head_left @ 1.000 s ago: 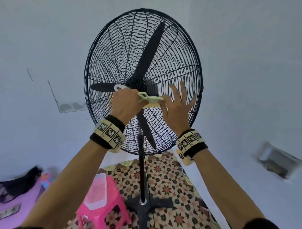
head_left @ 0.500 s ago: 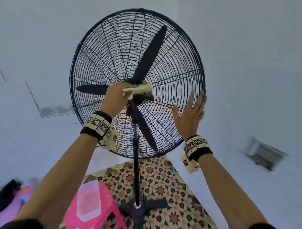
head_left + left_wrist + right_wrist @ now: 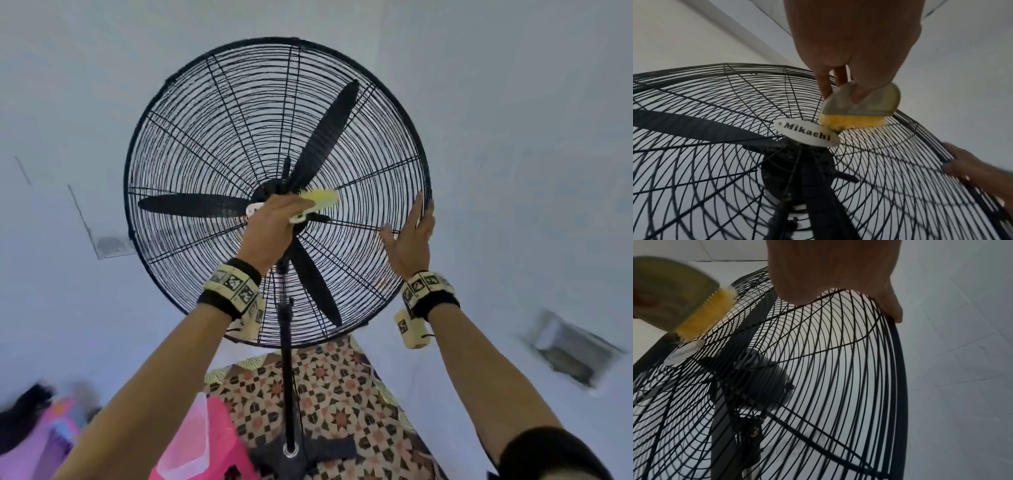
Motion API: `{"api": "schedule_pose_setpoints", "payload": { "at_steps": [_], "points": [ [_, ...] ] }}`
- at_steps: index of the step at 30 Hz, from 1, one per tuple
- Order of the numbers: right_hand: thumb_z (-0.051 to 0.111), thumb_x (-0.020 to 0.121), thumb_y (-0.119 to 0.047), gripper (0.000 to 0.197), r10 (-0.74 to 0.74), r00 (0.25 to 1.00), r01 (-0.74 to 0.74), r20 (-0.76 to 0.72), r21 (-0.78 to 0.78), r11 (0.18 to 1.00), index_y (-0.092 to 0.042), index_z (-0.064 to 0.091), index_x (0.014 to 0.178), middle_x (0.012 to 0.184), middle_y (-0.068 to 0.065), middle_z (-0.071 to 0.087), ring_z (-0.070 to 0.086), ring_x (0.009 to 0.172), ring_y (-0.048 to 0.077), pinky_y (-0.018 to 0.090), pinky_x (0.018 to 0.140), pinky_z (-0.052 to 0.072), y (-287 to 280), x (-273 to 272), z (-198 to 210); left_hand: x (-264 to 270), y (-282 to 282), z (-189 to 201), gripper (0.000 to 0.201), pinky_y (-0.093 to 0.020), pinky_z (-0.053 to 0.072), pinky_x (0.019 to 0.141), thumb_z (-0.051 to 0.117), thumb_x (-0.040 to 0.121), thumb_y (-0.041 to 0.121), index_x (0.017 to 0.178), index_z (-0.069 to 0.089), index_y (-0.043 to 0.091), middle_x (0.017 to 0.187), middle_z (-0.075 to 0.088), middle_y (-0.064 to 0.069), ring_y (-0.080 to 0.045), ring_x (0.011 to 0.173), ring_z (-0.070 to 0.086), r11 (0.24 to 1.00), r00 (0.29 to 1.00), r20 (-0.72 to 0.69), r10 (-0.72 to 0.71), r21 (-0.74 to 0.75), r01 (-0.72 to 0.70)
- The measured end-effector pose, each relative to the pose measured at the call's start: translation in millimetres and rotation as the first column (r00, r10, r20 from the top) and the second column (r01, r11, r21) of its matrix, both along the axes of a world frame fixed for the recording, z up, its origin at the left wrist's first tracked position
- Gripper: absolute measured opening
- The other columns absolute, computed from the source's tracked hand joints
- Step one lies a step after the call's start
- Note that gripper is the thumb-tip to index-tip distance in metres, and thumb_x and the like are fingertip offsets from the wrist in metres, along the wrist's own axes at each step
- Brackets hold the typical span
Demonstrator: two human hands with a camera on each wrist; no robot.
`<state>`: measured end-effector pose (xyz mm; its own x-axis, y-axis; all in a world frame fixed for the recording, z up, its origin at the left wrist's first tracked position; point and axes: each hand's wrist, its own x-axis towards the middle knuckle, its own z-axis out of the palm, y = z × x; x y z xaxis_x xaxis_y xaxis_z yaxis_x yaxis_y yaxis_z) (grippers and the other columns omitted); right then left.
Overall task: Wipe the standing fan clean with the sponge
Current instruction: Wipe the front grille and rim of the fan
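A black standing fan fills the head view, its wire grille (image 3: pixel 212 130) facing me. My left hand (image 3: pixel 274 222) grips a pale-backed brush with yellow bristles (image 3: pixel 318 200) at the grille's centre. The bristles (image 3: pixel 853 121) touch the wires just beside the white Mikachi badge (image 3: pixel 807 132). No sponge shows in any view. My right hand (image 3: pixel 411 236) lies flat with straight fingers on the grille's right rim (image 3: pixel 900 369). Its thumb spreads over the wires.
The fan's pole (image 3: pixel 287 377) drops to a dark base on a patterned mat (image 3: pixel 342 394). A pink stool (image 3: pixel 212 442) stands left of the base. White walls close in behind and to the right, with a vent (image 3: pixel 572 349) low on the right.
One second ago both hands met at the brush by the hub. My right hand has since moved out to the right rim, and my left hand carries the brush alone.
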<state>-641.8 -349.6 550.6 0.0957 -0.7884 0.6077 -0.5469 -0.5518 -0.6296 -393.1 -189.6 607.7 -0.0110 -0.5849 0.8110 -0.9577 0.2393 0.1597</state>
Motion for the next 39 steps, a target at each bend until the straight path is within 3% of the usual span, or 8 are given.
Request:
{"api": "schedule_pose_setpoints", "payload": {
  "at_steps": [7, 11, 17, 21, 26, 31, 34, 39],
  "points": [
    [0.052, 0.103, -0.042, 0.090, 0.047, 0.998, -0.050, 0.036, 0.073, 0.996, -0.016, -0.010, 0.163, 0.169, 0.018, -0.011, -0.003, 0.155, 0.044, 0.068, 0.114, 0.023, -11, -2, 6, -28, -5, -7, 0.054, -0.043, 0.056, 0.083, 0.057, 0.090, -0.012, 0.131, 0.071, 0.021, 0.108, 0.076, -0.012, -0.034, 0.093, 0.070, 0.974, 0.976, 0.163, 0.144, 0.150, -0.169],
    [0.051, 0.102, -0.039, 0.089, 0.001, 0.999, -0.003, 0.037, 0.068, 0.998, -0.022, -0.012, 0.162, 0.170, 0.016, -0.009, -0.001, 0.155, 0.043, 0.072, 0.109, 0.033, -12, 4, 3, -28, -2, 5, 0.047, -0.045, 0.058, 0.082, 0.058, 0.098, -0.004, 0.137, 0.067, 0.021, 0.119, 0.072, -0.018, -0.033, 0.092, 0.070, 0.973, 0.976, 0.057, 0.212, 0.082, -0.216],
    [0.057, 0.097, -0.037, 0.088, -0.066, 0.991, 0.065, 0.115, 0.016, 0.998, -0.021, 0.003, 0.164, 0.170, 0.014, 0.006, 0.013, 0.153, 0.038, 0.064, 0.104, 0.041, -8, 2, 4, -22, 0, 15, 0.031, -0.038, 0.053, 0.074, 0.053, 0.105, 0.012, 0.130, 0.071, 0.018, 0.091, 0.066, -0.008, -0.026, 0.079, 0.063, 0.938, 0.952, 0.176, 0.250, 0.198, -0.283],
    [0.053, 0.095, -0.058, 0.089, -0.166, 0.948, 0.150, 0.271, 0.078, 0.986, -0.026, 0.006, 0.163, 0.165, 0.016, 0.022, 0.028, 0.147, 0.040, 0.069, 0.107, 0.033, -8, 5, 10, -28, 1, 14, 0.041, -0.034, 0.052, 0.078, 0.061, 0.101, 0.005, 0.137, 0.067, 0.023, 0.108, 0.070, -0.016, -0.030, 0.084, 0.066, 0.981, 0.980, -0.050, 0.191, 0.047, -0.189],
    [0.047, 0.087, -0.083, 0.107, -0.166, 0.934, 0.060, 0.316, 0.319, 0.946, -0.018, 0.009, 0.163, 0.162, 0.021, 0.025, 0.036, 0.143, 0.042, 0.056, 0.116, 0.033, -16, 6, 16, -25, -3, 11, 0.030, -0.039, 0.058, 0.081, 0.053, 0.105, 0.011, 0.128, 0.072, 0.011, 0.094, 0.071, -0.013, -0.029, 0.081, 0.067, 0.918, 0.952, 0.165, 0.258, 0.266, -0.295],
    [0.056, 0.080, -0.085, 0.112, -0.135, 0.913, 0.014, 0.385, 0.301, 0.953, -0.010, 0.022, 0.157, 0.155, 0.013, 0.032, 0.033, 0.142, 0.034, 0.049, 0.118, 0.031, -13, -2, 10, -33, -3, 32, 0.036, -0.039, 0.055, 0.080, 0.059, 0.103, 0.009, 0.136, 0.068, 0.019, 0.101, 0.072, -0.016, -0.027, 0.082, 0.065, 0.984, 0.985, 0.007, 0.174, 0.031, -0.175],
    [0.062, 0.075, -0.085, 0.110, -0.143, 0.894, -0.001, 0.424, 0.322, 0.947, -0.009, 0.032, 0.148, 0.143, 0.010, 0.044, 0.048, 0.130, 0.030, 0.038, 0.110, 0.040, -13, -6, 11, -38, -10, 16, 0.043, -0.044, 0.060, 0.087, 0.060, 0.100, -0.001, 0.135, 0.068, 0.022, 0.115, 0.072, -0.019, -0.031, 0.091, 0.069, 0.982, 0.985, 0.016, 0.170, 0.076, -0.171],
    [0.064, 0.078, -0.080, 0.105, -0.103, 0.907, -0.056, 0.407, 0.360, 0.931, -0.008, 0.029, 0.146, 0.127, 0.009, 0.057, 0.059, 0.116, 0.029, 0.028, 0.092, 0.041, -8, -13, 18, -38, -8, 13, 0.039, -0.036, 0.053, 0.076, 0.051, 0.108, 0.012, 0.145, 0.060, 0.020, 0.087, 0.063, -0.010, -0.026, 0.076, 0.061, 0.945, 0.965, 0.178, 0.194, 0.229, -0.232]
  ]
}}
